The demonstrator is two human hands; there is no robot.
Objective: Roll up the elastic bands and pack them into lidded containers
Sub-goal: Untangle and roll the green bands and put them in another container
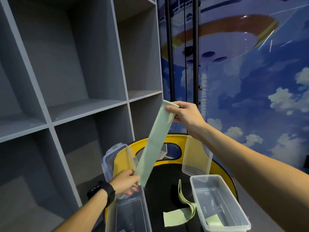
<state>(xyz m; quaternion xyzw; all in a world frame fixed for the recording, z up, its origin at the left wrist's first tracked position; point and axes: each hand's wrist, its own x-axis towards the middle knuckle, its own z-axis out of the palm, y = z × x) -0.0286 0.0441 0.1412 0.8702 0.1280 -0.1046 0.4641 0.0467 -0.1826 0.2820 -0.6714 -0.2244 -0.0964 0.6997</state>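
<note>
A pale green elastic band (154, 143) is stretched flat in the air between both hands. My right hand (185, 117) pinches its upper end, which is slightly curled over. My left hand (125, 181), with a black watch on the wrist, grips the lower end. Below lies a second green band (179, 213), loose and twisted on the black surface. A clear container (219, 203) at the right holds a folded green band (214, 221) in its near corner. Another clear container (128, 213) stands under my left hand.
The containers rest on a round black table with a yellow rim (175, 137). A clear lid (117, 158) with a blue seal leans at the left and another clear lid (195, 158) stands at the back right. Grey cube shelving (75, 97) fills the left side.
</note>
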